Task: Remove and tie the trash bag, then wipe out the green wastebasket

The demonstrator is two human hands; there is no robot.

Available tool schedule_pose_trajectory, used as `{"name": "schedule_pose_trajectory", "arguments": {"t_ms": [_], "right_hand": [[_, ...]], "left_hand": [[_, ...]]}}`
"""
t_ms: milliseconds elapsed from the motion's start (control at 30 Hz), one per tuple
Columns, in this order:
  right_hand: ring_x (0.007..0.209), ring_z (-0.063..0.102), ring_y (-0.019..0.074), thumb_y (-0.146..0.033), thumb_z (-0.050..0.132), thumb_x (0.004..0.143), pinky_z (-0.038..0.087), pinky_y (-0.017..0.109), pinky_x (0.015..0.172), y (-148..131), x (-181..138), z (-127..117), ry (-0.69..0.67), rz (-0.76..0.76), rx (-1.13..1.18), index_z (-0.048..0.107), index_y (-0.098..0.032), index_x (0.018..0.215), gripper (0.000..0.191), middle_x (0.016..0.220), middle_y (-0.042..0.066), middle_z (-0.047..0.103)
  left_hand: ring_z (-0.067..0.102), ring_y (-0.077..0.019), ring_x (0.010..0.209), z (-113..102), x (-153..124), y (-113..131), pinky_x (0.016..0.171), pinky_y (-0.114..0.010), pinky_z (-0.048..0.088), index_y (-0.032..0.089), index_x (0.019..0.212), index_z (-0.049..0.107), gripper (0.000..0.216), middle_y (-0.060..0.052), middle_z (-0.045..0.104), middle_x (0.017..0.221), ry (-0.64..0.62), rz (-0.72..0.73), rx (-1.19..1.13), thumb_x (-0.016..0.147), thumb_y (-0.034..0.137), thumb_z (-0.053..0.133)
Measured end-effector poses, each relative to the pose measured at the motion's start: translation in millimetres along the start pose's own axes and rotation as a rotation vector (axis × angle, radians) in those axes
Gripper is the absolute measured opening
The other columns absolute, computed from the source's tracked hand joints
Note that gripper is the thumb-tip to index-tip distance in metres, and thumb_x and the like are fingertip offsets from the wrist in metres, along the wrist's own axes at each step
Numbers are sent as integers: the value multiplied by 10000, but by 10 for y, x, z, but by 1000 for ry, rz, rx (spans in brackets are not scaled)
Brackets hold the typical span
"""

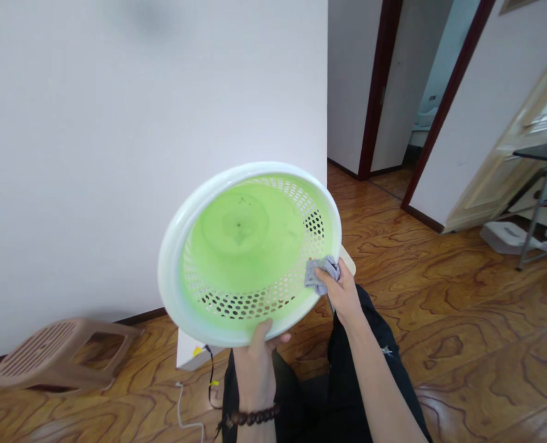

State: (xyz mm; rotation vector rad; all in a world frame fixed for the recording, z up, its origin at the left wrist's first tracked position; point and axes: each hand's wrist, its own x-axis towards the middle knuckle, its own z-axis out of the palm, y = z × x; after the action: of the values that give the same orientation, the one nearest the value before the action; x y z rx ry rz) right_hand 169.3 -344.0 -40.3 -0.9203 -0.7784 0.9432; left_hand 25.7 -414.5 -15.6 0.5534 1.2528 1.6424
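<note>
A round green plastic basket (264, 246) with a wide white rim and rows of holes is held up in front of me, its inside tilted toward my view. My left hand (257, 351) grips the near edge of the rim, thumb on the inside and fingers underneath. A grey cloth (322, 274) is pinched in my right hand (340, 286), pressed against the rim at the lower right. Small dark specks show on the basket's bottom. A dark bead bracelet (255, 417) circles my left wrist.
A brown plastic stool (65, 354) stands by the white wall (93, 154) at left. Below the basket is a white box-like thing (191, 351) with cables. To the right are a doorway (407, 92), wooden floor (476, 320) and a dark-topped table (545, 151).
</note>
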Motion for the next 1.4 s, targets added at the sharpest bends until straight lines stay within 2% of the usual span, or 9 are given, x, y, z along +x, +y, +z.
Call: {"name": "schedule_pose_trajectory", "arguments": {"t_ms": [133, 233, 333, 500, 733, 867, 1000, 1167, 1400], "right_hand": [[921, 604, 199, -307, 649, 706, 465, 396, 875, 184, -339, 105, 165, 14, -45, 564, -192, 1055, 377, 980, 48, 647], [952, 596, 201, -308, 632, 723, 454, 400, 893, 315, -505, 173, 152, 85, -64, 546, -179, 1103, 410, 1032, 60, 638], [897, 609, 206, -326, 646, 701, 474, 396, 856, 282, -379, 135, 167, 87, -81, 572, -156, 1077, 419, 976, 68, 656], [942, 599, 199, -338, 669, 674, 465, 364, 877, 63, 7, 25, 278, -66, -82, 566, -169, 1130, 498, 1048, 69, 645], [833, 616, 203, -319, 673, 666, 506, 355, 760, 192, 217, 148, 168, 105, 18, 625, -131, 952, 346, 885, 57, 662], [817, 623, 191, -280, 681, 650, 513, 334, 725, 310, 129, 222, 287, 141, 108, 603, -141, 974, 362, 892, 56, 659], [877, 625, 196, -293, 668, 675, 516, 345, 752, 501, -162, 241, 408, 172, 150, 556, -164, 1033, 397, 988, 69, 647], [886, 622, 202, -286, 692, 639, 493, 371, 815, 589, -267, 177, 249, 205, 56, 565, -157, 1005, 408, 949, 63, 660], [903, 612, 212, -351, 687, 639, 474, 380, 837, 357, -140, 53, 326, 72, -119, 529, -165, 1120, 539, 1010, 74, 655]], "left_hand": [[612, -181, 826, -55, 41, -65, 511, -249, 558, 206, 1100, 579, 454, -49, 602, 1086, -51, 17, -23, 657, 149, 658], [611, -201, 864, -49, 50, -103, 538, -267, 567, 201, 1068, 589, 416, -50, 603, 1076, -41, 18, -24, 662, 138, 657], [600, -224, 916, -34, 39, -102, 567, -291, 577, 186, 1036, 595, 386, -56, 594, 1100, -39, 40, -9, 660, 132, 662], [588, -232, 960, 0, 0, -89, 607, -341, 587, 233, 1087, 567, 433, -34, 583, 1132, -64, 39, -42, 675, 129, 651], [611, -173, 805, 76, 363, -75, 547, -275, 570, 113, 959, 612, 310, -77, 625, 985, -49, 66, 51, 661, 184, 652], [597, -148, 633, 80, 595, -54, 446, -264, 535, 75, 894, 617, 299, -94, 639, 906, -15, 81, 194, 649, 242, 650], [599, -145, 627, 103, 454, -79, 469, -255, 532, 89, 909, 617, 296, -75, 645, 859, 44, 48, 188, 639, 208, 634], [603, -145, 649, 71, 294, -59, 504, -263, 548, 98, 916, 621, 305, -65, 640, 847, 97, 42, 137, 620, 171, 627], [609, -154, 662, -4, 341, -41, 432, -222, 522, 102, 955, 601, 371, -75, 637, 863, 93, -52, 99, 587, 139, 635]]}}
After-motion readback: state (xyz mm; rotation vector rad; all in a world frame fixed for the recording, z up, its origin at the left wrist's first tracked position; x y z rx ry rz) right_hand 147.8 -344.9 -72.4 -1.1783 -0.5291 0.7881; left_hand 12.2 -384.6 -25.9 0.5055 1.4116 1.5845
